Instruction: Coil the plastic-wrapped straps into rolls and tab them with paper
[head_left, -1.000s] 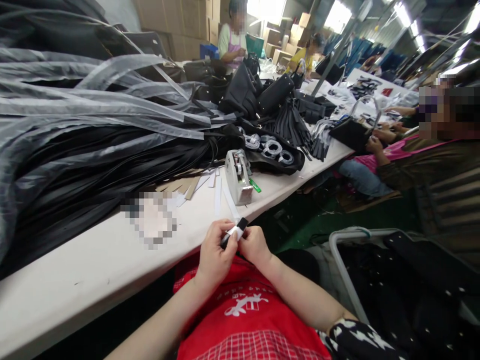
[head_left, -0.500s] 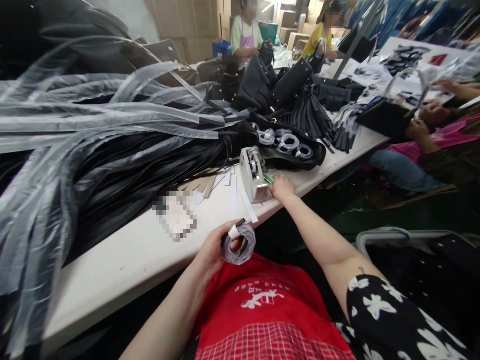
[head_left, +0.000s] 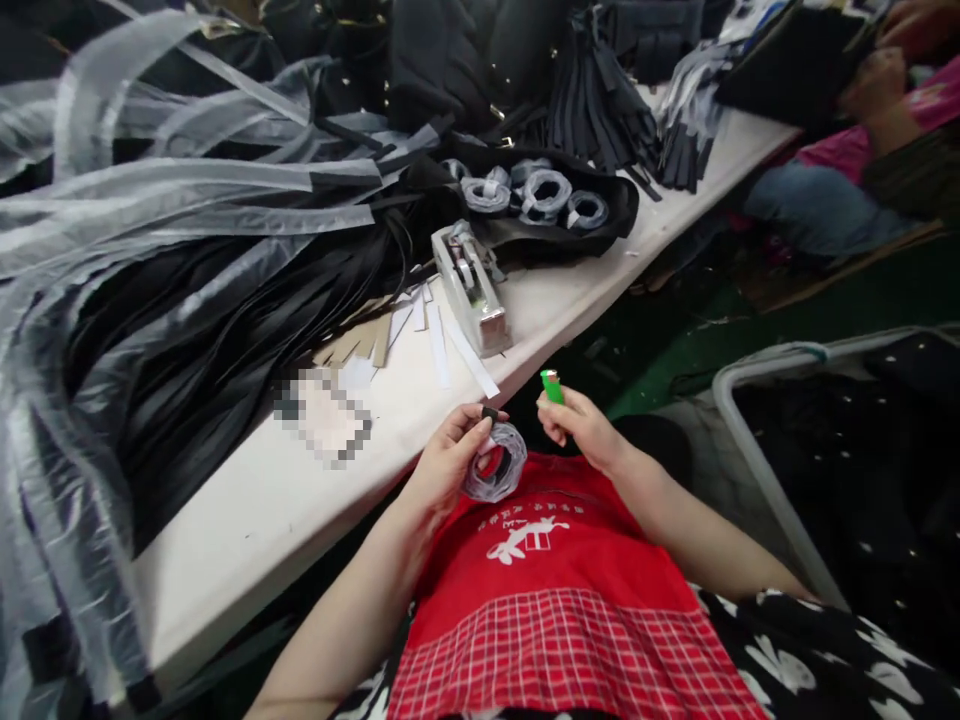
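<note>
Right grip (head_left: 583, 428) clear of table edge (head_left: 536, 345)

No words or numbers can be read here. Between five and six o'clock, the red apron (head_left: 600, 525) has a row of little white letters (head_left: 523, 509), too small and fuzzy to make out. Just on the six o'clock side of that row is a white picture sign (head_left: 525, 542), also fuzzy.
</note>
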